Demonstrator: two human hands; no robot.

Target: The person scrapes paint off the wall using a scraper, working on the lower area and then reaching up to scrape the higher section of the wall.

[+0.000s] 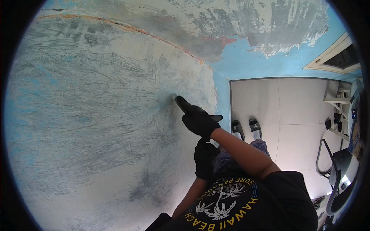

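My right hand (pixel 201 119), in a black glove, grips a scraper. One finger lies along the tool towards its pale blade (pixel 173 96), which meets the wall. Behind the hand the dark handle end (pixel 216 117) sticks out. The wall (pixel 115 115) is scratched and patchy, with whitish and grey areas and remnants of blue paint. Just below the right wrist is my left hand (pixel 205 158), also black-gloved and curled into a fist. Nothing shows in it.
A rough orange-brown crack (pixel 138 30) runs along the wall's upper part. Blue paint (pixel 248 57) surrounds a pale-framed opening (pixel 332 57) at upper right. My slippered feet (pixel 255 127) stand on the tiled floor (pixel 297 109). A stepladder (pixel 338 100) and a dark chair (pixel 341 161) are at right.
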